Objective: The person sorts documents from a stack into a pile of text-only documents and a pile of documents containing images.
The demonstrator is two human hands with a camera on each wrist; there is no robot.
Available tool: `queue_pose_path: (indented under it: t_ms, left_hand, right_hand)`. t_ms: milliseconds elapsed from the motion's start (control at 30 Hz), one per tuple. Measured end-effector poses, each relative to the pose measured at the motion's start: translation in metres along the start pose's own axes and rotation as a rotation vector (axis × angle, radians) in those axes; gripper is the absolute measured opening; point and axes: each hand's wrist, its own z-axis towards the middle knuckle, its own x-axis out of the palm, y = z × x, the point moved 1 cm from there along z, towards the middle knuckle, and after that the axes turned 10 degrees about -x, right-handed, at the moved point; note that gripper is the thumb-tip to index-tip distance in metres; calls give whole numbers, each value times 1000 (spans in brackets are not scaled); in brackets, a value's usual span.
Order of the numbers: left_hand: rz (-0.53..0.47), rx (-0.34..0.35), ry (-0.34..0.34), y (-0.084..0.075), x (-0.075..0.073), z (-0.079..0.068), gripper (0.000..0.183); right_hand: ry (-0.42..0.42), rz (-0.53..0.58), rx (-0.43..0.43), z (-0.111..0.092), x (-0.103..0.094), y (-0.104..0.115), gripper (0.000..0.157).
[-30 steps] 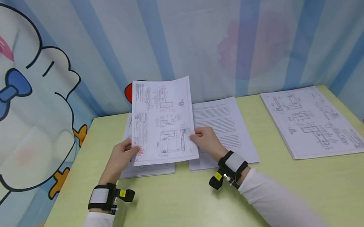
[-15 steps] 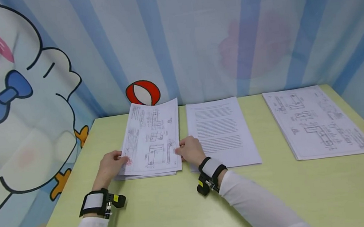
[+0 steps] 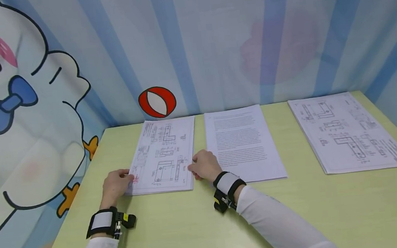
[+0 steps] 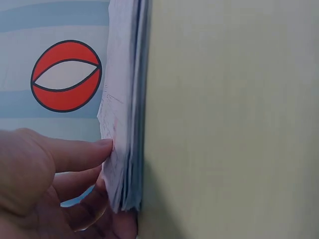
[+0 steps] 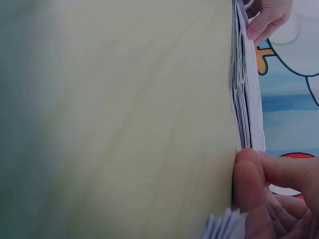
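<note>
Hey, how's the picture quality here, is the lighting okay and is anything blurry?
Head view: fairly even light, but the smallest print on the left stack is unreadable; left wrist view: dimmer, with a soft shadow across the table, though the red ball's outline is crisp; right wrist view: dim, darkest toward the left edge, with the table looking smeared.
</note>
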Motion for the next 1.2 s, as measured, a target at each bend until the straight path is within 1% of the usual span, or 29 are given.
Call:
queue_pose_path:
  t_ms: [100, 200, 300, 433, 500, 567, 667, 733, 833, 900, 967, 1033, 1100, 1200]
  left_hand:
    - [11, 12, -5, 3, 2, 1, 41]
    - [32, 13, 4, 2, 2, -1, 42]
    - [56, 16, 26, 1, 0, -3, 45]
    - [89, 29, 43, -2, 0, -4, 54]
    - [97, 31, 28, -7, 0, -7, 57]
    - [91, 40, -2, -14, -1, -10, 59]
    - [73, 82, -68, -27, -2, -16, 57]
    - [79, 126, -113, -37, 1, -22, 55]
    - [94, 197, -157, -56, 10, -31, 52]
    - [95, 244, -167, -70, 17, -37, 51]
    - [68, 290, -157, -83, 24, -44, 51]
    - [31, 339, -140, -95, 31, -49, 50]
    - [-16, 384, -119, -108, 38, -55, 50]
    - [-69, 428, -83, -127, 46, -61, 50]
  right_hand:
    - [-2, -14, -10, 0, 1, -2, 18]
    - [-2, 3, 10, 1, 1, -3, 18]
    - [6, 47, 32, 2, 2, -4, 22]
    - [4, 129, 38, -1, -7, -5, 24]
    - [-5, 176, 40, -4, -14, -7, 25]
    - [-29, 219, 39, -7, -21, -8, 28]
    - [-71, 248, 25, -11, -32, -9, 32]
    - [-97, 246, 6, -14, -41, -10, 32]
    - [-125, 200, -56, -19, -56, -12, 32]
    - [-140, 133, -114, -23, -66, -15, 32]
    - [-162, 28, -183, -26, -77, -19, 32]
    - [-188, -77, -235, -30, -89, -25, 31]
    - [-194, -156, -264, -34, -102, -31, 32]
    - [-174, -216, -276, -40, -123, -42, 37]
